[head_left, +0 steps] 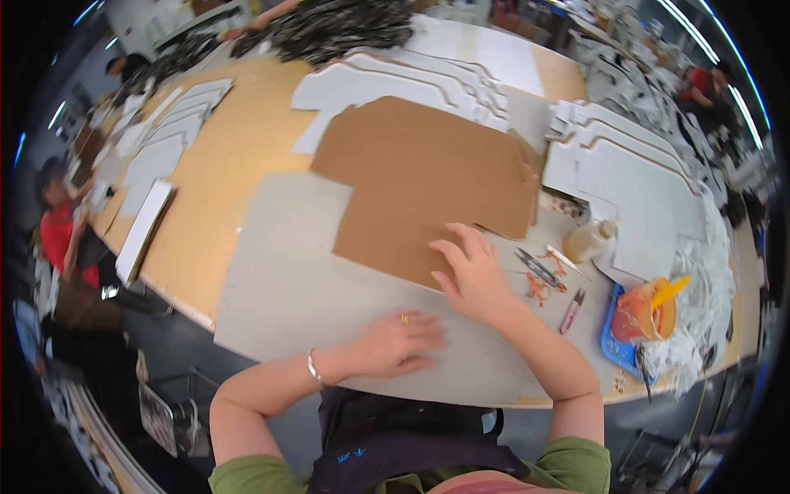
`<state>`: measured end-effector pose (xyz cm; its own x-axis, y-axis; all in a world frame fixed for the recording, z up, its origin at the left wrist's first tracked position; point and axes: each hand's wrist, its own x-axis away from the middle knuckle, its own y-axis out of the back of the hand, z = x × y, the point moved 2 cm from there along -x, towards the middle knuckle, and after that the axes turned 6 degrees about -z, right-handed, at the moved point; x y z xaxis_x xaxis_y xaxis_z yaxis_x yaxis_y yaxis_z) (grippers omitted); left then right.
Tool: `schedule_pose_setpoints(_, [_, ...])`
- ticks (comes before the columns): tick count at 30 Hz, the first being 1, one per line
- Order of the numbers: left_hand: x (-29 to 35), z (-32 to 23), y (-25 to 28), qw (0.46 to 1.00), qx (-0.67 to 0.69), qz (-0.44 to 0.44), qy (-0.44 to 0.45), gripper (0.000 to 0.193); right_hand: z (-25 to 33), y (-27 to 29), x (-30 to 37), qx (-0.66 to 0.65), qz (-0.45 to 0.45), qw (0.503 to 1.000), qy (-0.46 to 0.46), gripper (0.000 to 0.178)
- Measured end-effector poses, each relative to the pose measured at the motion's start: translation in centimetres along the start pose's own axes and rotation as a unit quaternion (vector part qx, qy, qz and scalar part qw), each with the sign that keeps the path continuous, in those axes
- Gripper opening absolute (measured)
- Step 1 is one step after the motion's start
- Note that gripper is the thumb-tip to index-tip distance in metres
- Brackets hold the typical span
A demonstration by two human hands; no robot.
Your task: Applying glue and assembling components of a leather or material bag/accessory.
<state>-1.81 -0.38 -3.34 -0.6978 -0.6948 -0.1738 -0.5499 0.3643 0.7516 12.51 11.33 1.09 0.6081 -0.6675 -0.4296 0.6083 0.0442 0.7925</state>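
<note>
Two hands [399, 344] [477, 280], brown sheeting [420, 181], one bottle [586, 243], one blue tray [610, 336]

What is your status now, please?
Left hand blurred, over flat grey sheet. Right hand open, at near edge of flat brown sheet. Blue plastic tray aside, right.

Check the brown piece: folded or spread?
Spread: the brown piece lies flat, broad outline exposed, right hand at its near edge.

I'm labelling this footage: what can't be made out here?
In the head view:
Left hand: outline smeared by blur.
Right hand: seen from above, contact with the brown sheet can't be told.
White panels beyond it: near edges partly covered by the sheet.
Yellow handle: lower end hidden inside the orange tub.
Dark heap: cut off by the upper edge.
</note>
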Motion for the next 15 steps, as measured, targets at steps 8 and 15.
schedule_pose_setpoints(8, [7.9, -0.2, 2.2, 0.907, -0.273, -0.186, 0.259, 0.054, -0.1, -4.3, 3.2, 0.062, -0.006, 0.997, 0.041, 0.04])
schedule_pose_setpoints(15, [11.5, -0.8, 1.2, 0.865, -0.33, -0.284, 0.248, 0.043, 0.2, -4.5, 3.2, 0.083, -0.018, 0.995, 0.051, 0.037])
